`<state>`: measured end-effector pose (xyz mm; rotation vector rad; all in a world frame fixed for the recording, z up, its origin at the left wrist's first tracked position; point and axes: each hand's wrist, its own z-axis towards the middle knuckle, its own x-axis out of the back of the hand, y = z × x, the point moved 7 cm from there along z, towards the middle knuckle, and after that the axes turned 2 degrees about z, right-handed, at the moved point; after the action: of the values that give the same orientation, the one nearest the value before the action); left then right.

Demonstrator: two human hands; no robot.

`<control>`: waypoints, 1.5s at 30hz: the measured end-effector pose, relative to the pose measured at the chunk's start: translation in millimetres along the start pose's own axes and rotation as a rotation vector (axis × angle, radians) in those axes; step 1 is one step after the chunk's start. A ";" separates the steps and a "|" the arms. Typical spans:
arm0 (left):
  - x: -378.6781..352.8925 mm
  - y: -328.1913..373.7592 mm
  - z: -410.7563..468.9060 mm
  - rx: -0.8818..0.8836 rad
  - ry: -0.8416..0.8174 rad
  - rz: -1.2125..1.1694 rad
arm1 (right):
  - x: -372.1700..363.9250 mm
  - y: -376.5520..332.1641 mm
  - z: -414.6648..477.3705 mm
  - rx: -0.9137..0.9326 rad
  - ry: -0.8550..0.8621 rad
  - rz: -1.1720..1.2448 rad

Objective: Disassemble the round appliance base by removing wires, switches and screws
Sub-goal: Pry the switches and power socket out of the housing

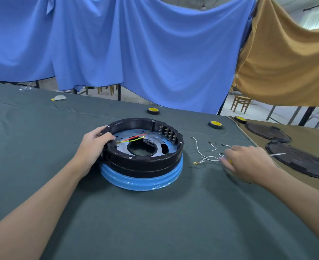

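Step in hand: wire removal, by my reckoning. Loose white wires (pixel 205 157) lay on the green cloth (pixel 42 147) at 3 o'clock of the base, while a red wire (pixel 136 137) and a yellow-green wire (pixel 131 140) sat inside it.
Task's thing: the round appliance base (pixel 143 162) stood mid-table, open side up on a blue ring (pixel 139 182), with the switch terminals (pixel 167 133) at its 1 o'clock.
Left hand: my left hand (pixel 95 142) was clamped on the rim at 9 o'clock, fingers curled over the edge, steadying it.
Right hand: my right hand (pixel 248 163) was well apart from the base at 3 o'clock, low over the white wires and blurred. Its fingers looked wrapped round a yellow-handled tool (pixel 230 161) with a metal shaft poking out towards 3 o'clock. It was probably a screwdriver, though I couldn't be sure.
Next move calls for: bringing the tool across to the base and freeing the two coloured wires at their lugs near 10 o'clock, then the rim screws (pixel 130 157).
Watch for: the base twisting unless my left hand held firm.
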<state>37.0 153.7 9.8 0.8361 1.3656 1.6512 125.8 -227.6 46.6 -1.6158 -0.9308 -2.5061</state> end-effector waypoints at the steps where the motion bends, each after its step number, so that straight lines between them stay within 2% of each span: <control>1: -0.5 0.0 0.1 -0.003 -0.006 0.002 | 8.7 -2.3 1.5 -0.018 0.071 0.049; 3: 0.1 0.4 0.3 -0.006 -0.006 0.025 | 28.8 -13.7 4.8 -0.045 0.180 0.246; 5: 1.1 1.1 1.6 -0.017 -0.008 0.044 | 52.3 -35.9 9.1 -0.019 0.207 0.461; 8: 2.3 0.8 3.9 -0.041 -0.011 0.055 | 85.7 -74.0 11.9 0.000 0.275 0.648; 10: 2.3 -2.4 5.6 -0.033 -0.005 0.073 | 90.0 -93.5 15.1 -0.109 0.232 0.709; 12: 5.7 -5.3 7.4 -0.012 0.031 0.106 | 80.0 -106.0 21.5 -0.250 0.100 0.727; 15: 19.3 -1.1 6.8 0.000 0.139 0.211 | 64.3 -106.4 32.7 -0.358 -0.025 0.848; 18: 46.0 3.8 4.4 0.057 0.350 0.291 | 54.8 -88.4 39.1 -0.471 -0.013 0.994; 20: 53.6 1.1 6.1 0.084 0.399 0.286 | 55.6 -79.1 35.1 -0.542 0.007 0.953; 23: 40.5 -3.6 16.5 0.057 0.298 0.219 | 62.4 -81.2 20.2 -0.556 0.009 0.948; 27: 13.0 1.4 16.4 -0.037 0.075 0.211 | 73.3 -106.8 5.7 -0.386 -0.124 1.044; 29: 6.2 6.3 12.5 -0.090 0.037 0.245 | 72.9 -114.9 7.3 -0.327 -0.194 1.174; 31: 2.9 12.4 6.8 -0.175 0.039 0.316 | 69.2 -121.0 14.1 -0.284 -0.265 1.415; 33: -5.6 22.8 -2.9 -0.326 0.036 0.495 | 61.4 -122.4 24.2 -0.274 -0.291 1.584; 35: -17.2 32.7 -13.8 -0.493 0.021 0.684 | 59.8 -117.4 32.4 -0.311 -0.278 1.522; 37: -16.1 35.8 -14.3 -0.542 0.048 0.677 | 61.6 -110.1 35.9 -0.341 -0.245 1.295; 40: 2.6 26.3 -2.5 -0.359 0.140 0.450 | 66.5 -110.9 31.1 -0.326 -0.205 1.142; 42: 5.0 18.4 1.3 -0.234 0.132 0.380 | 65.9 -115.9 26.2 -0.316 -0.210 1.112; 44: 7.8 20.5 -2.4 -0.235 0.220 0.408 | 61.2 -118.8 26.7 -0.302 -0.257 1.178; 45: 13.5 25.7 -6.8 -0.271 0.319 0.456 | 59.1 -119.8 28.6 -0.300 -0.299 1.297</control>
<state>20.4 160.8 33.6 0.7831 1.1685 2.3475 83.3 -97.8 47.9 -1.7715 0.4826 -1.5028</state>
